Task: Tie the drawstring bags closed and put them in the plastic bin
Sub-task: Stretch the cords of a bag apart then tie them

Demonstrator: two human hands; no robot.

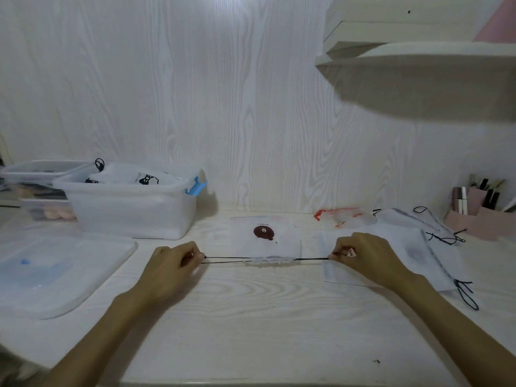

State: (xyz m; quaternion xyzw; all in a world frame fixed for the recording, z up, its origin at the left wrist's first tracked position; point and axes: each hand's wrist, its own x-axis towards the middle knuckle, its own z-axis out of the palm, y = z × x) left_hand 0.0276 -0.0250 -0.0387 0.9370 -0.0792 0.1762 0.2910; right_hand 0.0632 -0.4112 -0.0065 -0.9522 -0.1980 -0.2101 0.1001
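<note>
On a pale wood-grain desk, mid-cinch: left hand and right hand each pinching one end of a black drawstring, pulled taut to either side of a white drawstring bag with a dark red round print. Bag flat at the desk's centre, between the hands, mouth edge gathered along the cord. Fingers of both hands curled tight on the cord ends — no slack visible.

Judged to be the closing step, knot not yet made. Next move likely to call for bringing the two ends together over the gathered mouth, crossing and knotting them while holding tension, then carrying the bag left to the translucent plastic bin with the blue latch, well apart at the desk's back left. Already inside the bin: at least one white bag with a black print. Bin lid lying flat at front left.

Waiting at right — a loose pile of more white bags, black cords trailing, and a red-trimmed one behind. Count of bags in the pile hard to tell, layers overlapping. Small print on the tag at the right fingertips unreadable. Second container behind the bin cut off at the frame edge, contents blurred. Pink holder at far right partly out of view.
</note>
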